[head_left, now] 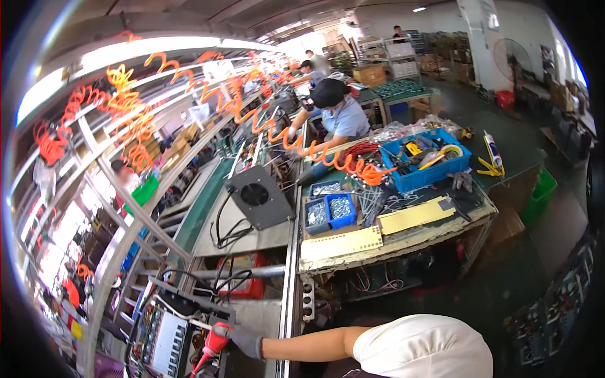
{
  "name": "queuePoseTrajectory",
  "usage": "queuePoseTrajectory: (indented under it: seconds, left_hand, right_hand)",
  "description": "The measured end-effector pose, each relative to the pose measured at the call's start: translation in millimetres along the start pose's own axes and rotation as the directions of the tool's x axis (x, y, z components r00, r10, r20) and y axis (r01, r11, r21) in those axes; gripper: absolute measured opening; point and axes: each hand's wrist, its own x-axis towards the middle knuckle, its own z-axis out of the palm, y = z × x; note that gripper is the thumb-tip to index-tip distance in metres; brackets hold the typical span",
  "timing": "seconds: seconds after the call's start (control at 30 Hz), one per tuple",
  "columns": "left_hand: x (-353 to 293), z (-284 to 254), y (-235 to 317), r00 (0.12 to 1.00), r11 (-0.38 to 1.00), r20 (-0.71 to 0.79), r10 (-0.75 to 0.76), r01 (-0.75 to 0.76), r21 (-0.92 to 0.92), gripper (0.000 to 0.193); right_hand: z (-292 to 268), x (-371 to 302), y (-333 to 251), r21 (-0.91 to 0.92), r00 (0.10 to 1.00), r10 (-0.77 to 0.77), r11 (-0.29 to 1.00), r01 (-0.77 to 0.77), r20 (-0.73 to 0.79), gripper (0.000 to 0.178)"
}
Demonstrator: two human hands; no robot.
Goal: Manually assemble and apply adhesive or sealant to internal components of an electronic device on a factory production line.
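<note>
My right hand (244,341), in a grey glove, reaches in from the lower right. Its fingers are closed around a red tool (216,340) with a tapering body that points down and left. Just beyond lies an open metal-cased electrical unit (169,343), with a pale panel and a row of dark parts inside. The tool's tip is over the unit's near right side; whether it touches cannot be made out. Black cables (234,277) trail up from the unit. Nowhere in the picture does my left hand show.
A dark grey box with a round fan opening (257,196) stands farther up the line. Right of it, a worn bench (403,246) bears blue screw bins (340,210), a blue tool crate (428,179) and yellow strips. Orange coiled hoses (277,133) hang overhead. A person in blue (346,120) works beyond.
</note>
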Motion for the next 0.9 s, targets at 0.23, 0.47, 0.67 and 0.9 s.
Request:
queuePoseTrajectory:
  seconds: [0.23, 0.47, 0.67, 0.9]
  left_hand:
    - [0, -15, 37, 0.993, 0.993, 0.075, -0.088, 0.082, 0.079, 0.042]
    - [4, -10, 23, 0.997, 0.998, 0.05, -0.061, 0.06, 0.029, 0.039]
    - [7, -11, 28, 0.994, 0.99, 0.067, -0.088, 0.08, 0.12, 0.037]
    - [-2, -26, 50, 0.994, 0.994, 0.016, -0.111, 0.111, 0.021, 0.039]
  right_hand:
    - [-2, -7, -13, -0.025, 0.999, 0.034, 0.999, -0.034, -0.003, 0.058]
    - [-15, 5, -11, -0.073, 0.999, 0.018, 0.997, -0.016, 0.027, 0.066]
    - [-24, 4, -14, -0.091, 0.999, 0.004, 0.996, 0.0, 0.049, 0.066]
    - [-27, 4, -6, -0.072, 0.999, 0.054, 0.996, -0.054, -0.001, 0.063]
